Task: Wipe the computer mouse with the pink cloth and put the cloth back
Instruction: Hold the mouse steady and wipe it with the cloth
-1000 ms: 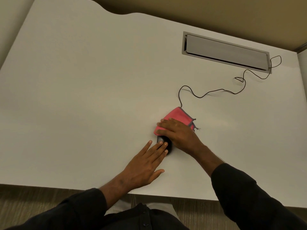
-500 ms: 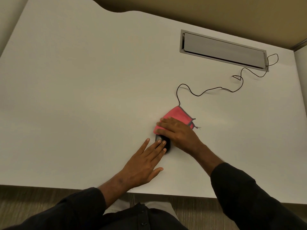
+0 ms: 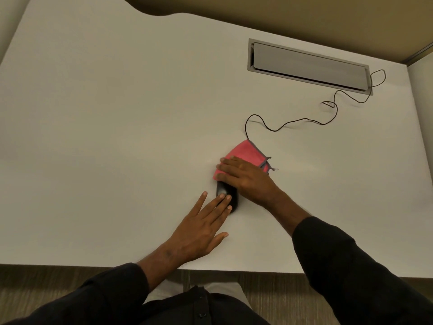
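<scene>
A black computer mouse (image 3: 228,192) lies on the white desk (image 3: 105,137), its front half covered by a pink cloth (image 3: 244,152) with grey edging. My right hand (image 3: 243,178) lies flat on the cloth and presses it onto the mouse. My left hand (image 3: 203,228) rests flat on the desk with its fingers apart, and its fingertips touch the mouse's near end. The mouse's front is hidden under cloth and hand.
The mouse's thin black cable (image 3: 293,120) snakes from the cloth to a grey cable hatch (image 3: 309,64) set in the desk at the back right. The desk's near edge runs just below my wrists. A wall edge stands at the far right.
My right hand has slid the cloth slightly away from me along the mouse, so more of the black body shows. My left hand stays put on the mouse's near end.
</scene>
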Demonstrator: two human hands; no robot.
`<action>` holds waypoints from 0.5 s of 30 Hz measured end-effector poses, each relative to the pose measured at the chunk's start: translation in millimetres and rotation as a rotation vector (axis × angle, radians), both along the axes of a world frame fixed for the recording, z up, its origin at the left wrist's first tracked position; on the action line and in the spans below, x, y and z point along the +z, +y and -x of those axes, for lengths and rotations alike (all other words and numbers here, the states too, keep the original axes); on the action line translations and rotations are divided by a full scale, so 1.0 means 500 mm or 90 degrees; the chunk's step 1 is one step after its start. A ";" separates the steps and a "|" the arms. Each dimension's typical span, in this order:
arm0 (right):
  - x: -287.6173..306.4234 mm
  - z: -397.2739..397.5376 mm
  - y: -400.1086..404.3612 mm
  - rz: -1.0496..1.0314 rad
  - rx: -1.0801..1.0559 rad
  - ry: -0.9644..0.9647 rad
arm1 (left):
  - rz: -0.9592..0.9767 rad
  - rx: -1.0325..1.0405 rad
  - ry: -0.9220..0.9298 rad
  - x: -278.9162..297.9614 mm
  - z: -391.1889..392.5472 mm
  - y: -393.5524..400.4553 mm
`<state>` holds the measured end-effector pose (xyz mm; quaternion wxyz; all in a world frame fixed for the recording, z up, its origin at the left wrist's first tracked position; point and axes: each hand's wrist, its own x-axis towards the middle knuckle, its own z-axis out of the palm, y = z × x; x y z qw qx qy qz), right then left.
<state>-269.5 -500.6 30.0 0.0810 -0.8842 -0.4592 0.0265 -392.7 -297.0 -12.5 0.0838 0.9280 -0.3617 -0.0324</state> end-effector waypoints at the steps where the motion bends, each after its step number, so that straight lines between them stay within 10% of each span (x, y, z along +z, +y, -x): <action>1: 0.002 -0.004 -0.001 -0.003 -0.021 -0.003 | 0.000 0.001 0.002 0.000 0.001 0.000; 15: -0.016 0.106 -0.061 -0.090 -0.098 -0.020 | -0.001 -0.006 0.020 -0.015 0.001 0.001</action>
